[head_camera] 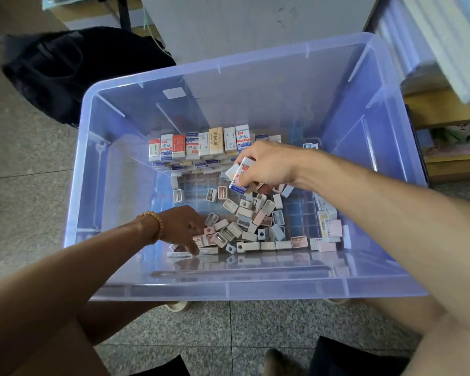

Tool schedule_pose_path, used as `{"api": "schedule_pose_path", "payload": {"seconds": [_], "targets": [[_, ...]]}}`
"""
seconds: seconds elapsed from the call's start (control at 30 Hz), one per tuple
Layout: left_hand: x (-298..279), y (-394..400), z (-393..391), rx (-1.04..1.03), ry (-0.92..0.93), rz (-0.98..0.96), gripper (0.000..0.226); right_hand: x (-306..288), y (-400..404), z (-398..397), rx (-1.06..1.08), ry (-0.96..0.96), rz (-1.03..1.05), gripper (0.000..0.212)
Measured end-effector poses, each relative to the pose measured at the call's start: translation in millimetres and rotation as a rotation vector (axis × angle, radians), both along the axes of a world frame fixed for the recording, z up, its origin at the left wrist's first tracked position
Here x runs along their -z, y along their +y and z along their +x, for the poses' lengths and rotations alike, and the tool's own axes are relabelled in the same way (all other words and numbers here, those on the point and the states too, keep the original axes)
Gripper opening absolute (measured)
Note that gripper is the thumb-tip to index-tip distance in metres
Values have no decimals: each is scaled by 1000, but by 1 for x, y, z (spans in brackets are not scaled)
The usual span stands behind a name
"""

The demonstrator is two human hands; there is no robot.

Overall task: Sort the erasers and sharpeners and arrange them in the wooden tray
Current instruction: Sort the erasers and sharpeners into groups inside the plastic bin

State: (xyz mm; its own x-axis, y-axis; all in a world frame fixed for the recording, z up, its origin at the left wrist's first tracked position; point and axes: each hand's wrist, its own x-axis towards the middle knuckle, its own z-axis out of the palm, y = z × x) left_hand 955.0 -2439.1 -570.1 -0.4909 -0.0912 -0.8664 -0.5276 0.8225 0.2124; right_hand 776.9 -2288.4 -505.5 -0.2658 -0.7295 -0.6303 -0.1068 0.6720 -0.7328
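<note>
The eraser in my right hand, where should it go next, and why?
Probably carry the eraser that your right hand grips up to the upright row of erasers along the bin's far wall and stand it there. That row is all erasers, while the loose pile of sharpeners lies below. Your left hand is low among the loose pieces.

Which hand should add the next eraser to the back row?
Right. The right hand already grips an eraser just in front of the row; the left hand is down among loose sharpeners near the front.
</note>
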Motion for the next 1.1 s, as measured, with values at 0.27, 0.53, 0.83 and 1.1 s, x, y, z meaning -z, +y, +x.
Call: {"api": "schedule_pose_path", "payload": {"seconds": [0.27, 0.53, 0.83, 1.1], "targets": [[0, 5, -2, -19, -88, 82, 51, -7, -12, 5, -30, -24, -22, 19], [1, 4, -2, 163, -269, 31, 47, -17, -11, 2, 12, -34, -65, 18], [1, -4, 0, 185, -293, -44, 48, -20, -13, 0, 30, -20, -91, 22], [-7, 0, -1, 143, -258, 30, 37, -21, -12, -5, 43, -29, -93, 25]]}}
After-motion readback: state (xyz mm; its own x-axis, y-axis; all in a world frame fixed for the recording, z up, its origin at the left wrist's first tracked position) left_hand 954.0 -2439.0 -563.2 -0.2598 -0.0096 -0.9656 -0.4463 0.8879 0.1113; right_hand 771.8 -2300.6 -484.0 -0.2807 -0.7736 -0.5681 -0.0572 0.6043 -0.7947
